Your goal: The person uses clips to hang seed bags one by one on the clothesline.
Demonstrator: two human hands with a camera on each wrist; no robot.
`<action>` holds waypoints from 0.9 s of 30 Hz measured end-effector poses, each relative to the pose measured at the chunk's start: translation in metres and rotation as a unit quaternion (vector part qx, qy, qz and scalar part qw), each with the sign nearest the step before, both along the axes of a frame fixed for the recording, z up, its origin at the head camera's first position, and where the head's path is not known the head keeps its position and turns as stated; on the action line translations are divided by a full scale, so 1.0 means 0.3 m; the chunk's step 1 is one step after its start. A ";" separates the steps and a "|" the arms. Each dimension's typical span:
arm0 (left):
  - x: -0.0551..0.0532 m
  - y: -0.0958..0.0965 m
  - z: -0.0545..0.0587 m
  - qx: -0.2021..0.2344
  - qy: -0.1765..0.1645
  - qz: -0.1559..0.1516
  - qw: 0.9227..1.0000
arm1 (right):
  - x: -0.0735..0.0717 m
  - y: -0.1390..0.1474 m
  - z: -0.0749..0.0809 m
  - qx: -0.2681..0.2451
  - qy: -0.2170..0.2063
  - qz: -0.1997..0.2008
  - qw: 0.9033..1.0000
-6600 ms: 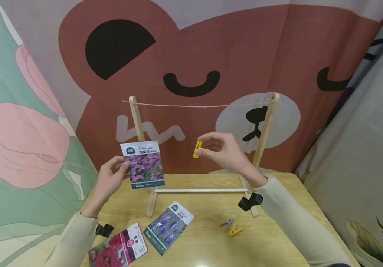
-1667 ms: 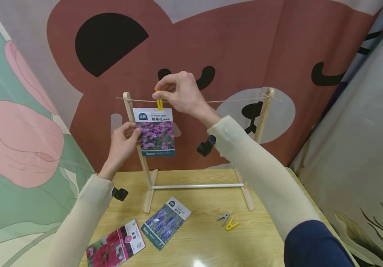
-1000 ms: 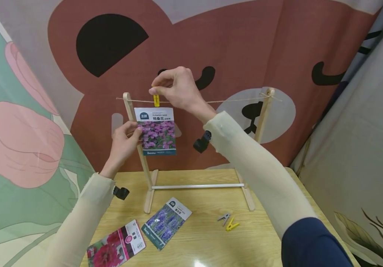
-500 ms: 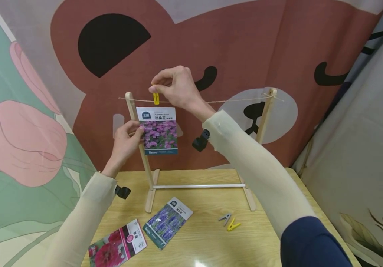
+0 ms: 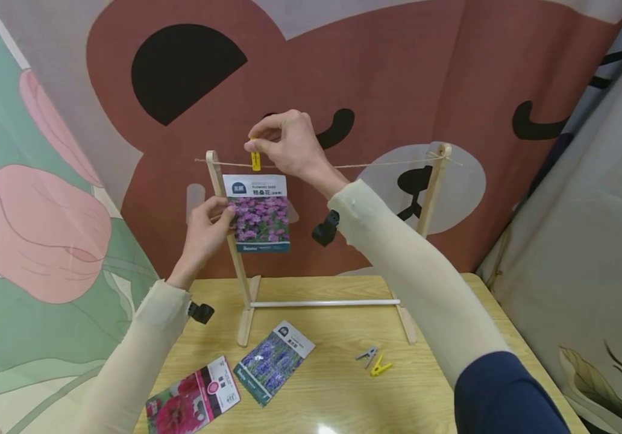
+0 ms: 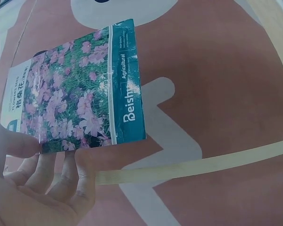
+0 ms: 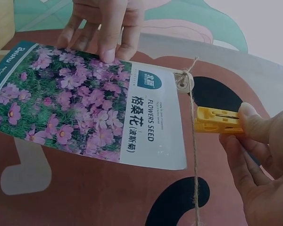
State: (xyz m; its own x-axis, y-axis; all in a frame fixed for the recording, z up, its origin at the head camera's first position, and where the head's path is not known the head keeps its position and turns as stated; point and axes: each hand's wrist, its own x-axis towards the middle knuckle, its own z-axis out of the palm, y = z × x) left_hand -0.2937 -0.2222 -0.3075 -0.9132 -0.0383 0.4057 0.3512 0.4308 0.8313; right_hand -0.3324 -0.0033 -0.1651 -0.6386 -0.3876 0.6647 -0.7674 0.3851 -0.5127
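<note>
My left hand pinches a flower seed packet by its left edge, thumb in front and fingers behind. Pink-purple blossoms cover the packet, under a white top band. It is held upright just below a twine line. Above it, my right hand pinches a yellow clothespin between thumb and fingers. In the right wrist view the clothespin's tip is right at the twine, while the packet's top edge lies on the other side of the twine, apart from the clothespin.
The twine runs between two wooden posts of a stand, joined low down by a white rod. On the wooden table lie a purple-flower packet, a red-flower packet, a grey clothespin and a yellow one.
Both hands have risen to the twine with the packet and clothespin. The clothespin overlapped the packet's top edge 1.7 s ago; now it sits slightly above, turned, with a gap between.
</note>
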 end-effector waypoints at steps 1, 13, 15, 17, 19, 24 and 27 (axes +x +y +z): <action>0.000 0.003 0.001 0.001 0.001 -0.003 1.000 | -0.001 0.003 0.000 0.001 0.000 -0.001 1.000; -0.003 -0.003 0.015 0.001 0.006 0.004 1.000 | -0.009 -0.005 0.003 0.022 0.002 -0.003 1.000; -0.004 -0.002 0.015 0.002 0.006 0.003 1.000 | -0.011 -0.005 -0.002 0.027 -0.001 -0.009 1.000; -0.006 0.000 0.014 0.002 0.006 0.002 1.000 | -0.012 -0.004 -0.007 0.028 -0.002 -0.011 1.000; -0.008 0.001 0.012 0.003 0.006 0.000 1.000 | -0.012 -0.002 -0.011 0.028 -0.002 -0.014 1.000; -0.012 0.002 0.006 0.002 0.004 0.000 1.000 | -0.014 -0.002 -0.019 0.020 -0.018 -0.006 1.000; -0.014 0.003 0.002 0.002 0.003 0.001 1.000 | -0.016 0.000 -0.025 0.017 -0.028 0.000 0.999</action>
